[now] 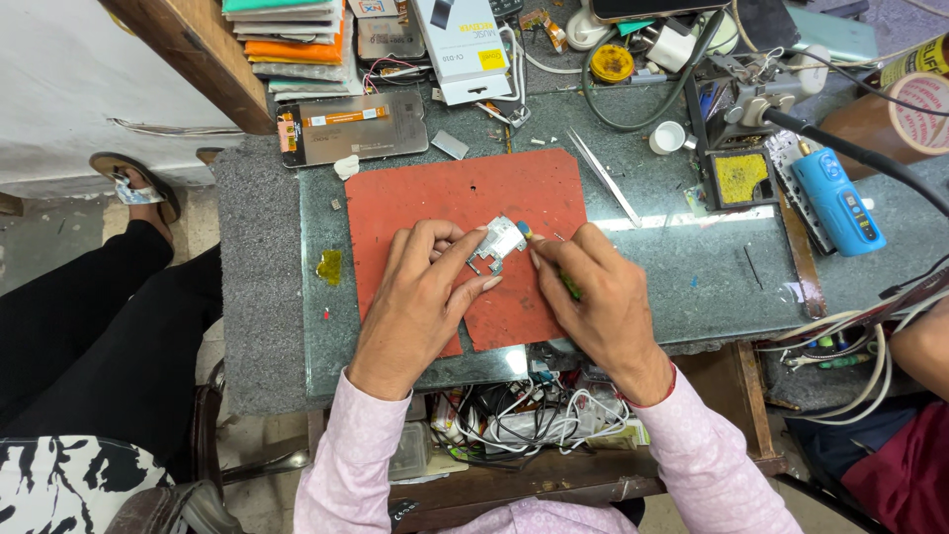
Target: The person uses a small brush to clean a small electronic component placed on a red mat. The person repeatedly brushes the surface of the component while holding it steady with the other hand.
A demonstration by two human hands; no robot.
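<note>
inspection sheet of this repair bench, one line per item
surface: glass-topped bench with a red mat
job's things: small metal part and green-handled tool over the mat
clutter: tweezers, blue device, tape roll, phone screen, white box
hands: left hand pinches the part; right hand holds the tool to it
cables: tangle below the front edge
surroundings: another person's legs at left

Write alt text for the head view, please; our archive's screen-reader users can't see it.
A person's left hand steadies a small silver metal part on a red mat while the right hand applies a green-handled tool to it. Tweezers, a blue device and phone screens lie around the cluttered bench.
</note>
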